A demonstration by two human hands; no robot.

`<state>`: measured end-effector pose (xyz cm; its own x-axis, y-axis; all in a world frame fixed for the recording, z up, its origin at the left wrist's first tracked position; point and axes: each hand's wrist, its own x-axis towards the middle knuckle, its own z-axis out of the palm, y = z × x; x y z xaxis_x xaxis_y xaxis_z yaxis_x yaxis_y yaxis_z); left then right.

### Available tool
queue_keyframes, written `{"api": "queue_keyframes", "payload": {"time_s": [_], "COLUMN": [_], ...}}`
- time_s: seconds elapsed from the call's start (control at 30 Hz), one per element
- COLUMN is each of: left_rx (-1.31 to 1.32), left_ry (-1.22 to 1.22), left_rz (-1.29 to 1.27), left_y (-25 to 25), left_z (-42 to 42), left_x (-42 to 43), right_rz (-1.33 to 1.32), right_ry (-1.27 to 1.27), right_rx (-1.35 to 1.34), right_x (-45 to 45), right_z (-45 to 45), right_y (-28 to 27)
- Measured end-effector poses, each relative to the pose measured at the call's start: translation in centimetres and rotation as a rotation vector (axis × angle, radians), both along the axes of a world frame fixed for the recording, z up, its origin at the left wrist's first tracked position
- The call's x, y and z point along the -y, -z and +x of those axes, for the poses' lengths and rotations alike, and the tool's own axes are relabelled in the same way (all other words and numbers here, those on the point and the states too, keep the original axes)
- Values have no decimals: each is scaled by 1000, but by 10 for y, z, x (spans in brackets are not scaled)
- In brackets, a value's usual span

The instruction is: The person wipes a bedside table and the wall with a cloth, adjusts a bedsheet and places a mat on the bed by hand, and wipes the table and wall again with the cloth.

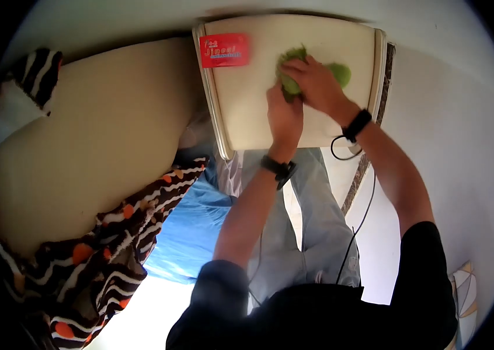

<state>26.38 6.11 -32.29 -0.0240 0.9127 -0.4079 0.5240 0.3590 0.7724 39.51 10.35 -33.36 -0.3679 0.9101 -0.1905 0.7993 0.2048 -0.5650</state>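
Note:
A green leafy bundle (pixel 292 61) is held between my two hands over the cream tabletop (pixel 247 105). My left hand (pixel 285 114) grips it from below, its fingers bent and partly hidden behind the green. From the right, my right hand (pixel 316 81) wraps its fingers over the upper part. A second green piece (pixel 340 74) lies on the tabletop just behind my right hand, partly covered by it. What the green things are exactly is too blurred to tell.
A red packet (pixel 224 50) lies at the tabletop's upper left corner. To the left stands a cream padded surface (pixel 95 140) with a patterned brown blanket (pixel 107 262). Blue fabric (pixel 191 233) lies beside my legs. A black cable (pixel 369 204) hangs near my right arm.

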Motion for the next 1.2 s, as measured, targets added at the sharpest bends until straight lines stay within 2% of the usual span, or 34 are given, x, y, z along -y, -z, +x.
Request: {"api": "queue_keyframes", "payload": {"time_s": [0.07, 0.13, 0.23, 0.33, 0.43, 0.47, 0.53, 0.67, 0.83, 1.03, 1.1, 1.2], "left_rx": [-16, -105, -47, -201, -70, -102, -171, -59, 48, 65, 103, 165], "left_ry": [184, 243, 149, 31, -99, -97, -92, 74, 331, 494, 486, 504], "left_rz": [-44, -117, -363, -298, 7, -4, -29, 216, 235, -148, -173, -216], "left_y": [7, 6, -14, -25, -22, -21, -17, 13, 21, 1, 6, -8], "left_z": [-25, -51, -87, -108, -115, -113, -104, -69, 19, 65, 60, 61], "left_x": [34, 68, 89, 95, 72, 61, 35, 10, 7, 71, 100, 120], "right_rz": [-85, -130, -285, -204, -81, -36, -30, -7, 26, -204, -310, -327], "right_ry": [37, 92, 152, 235, 236, 246, 307, 450, 648, 790, 786, 775], "right_rx": [58, -23, -127, -324, -299, -285, -292, -150, -24, 53, 52, 20], "right_x": [48, 96, 126, 125, 94, 85, 70, 54, 89, 177, 195, 217], "right_z": [-9, -27, -66, -96, -116, -119, -116, -75, 14, 52, 50, 56], "right_y": [-5, -1, -7, -7, -1, 1, 6, 3, 3, -16, -29, -45]}}
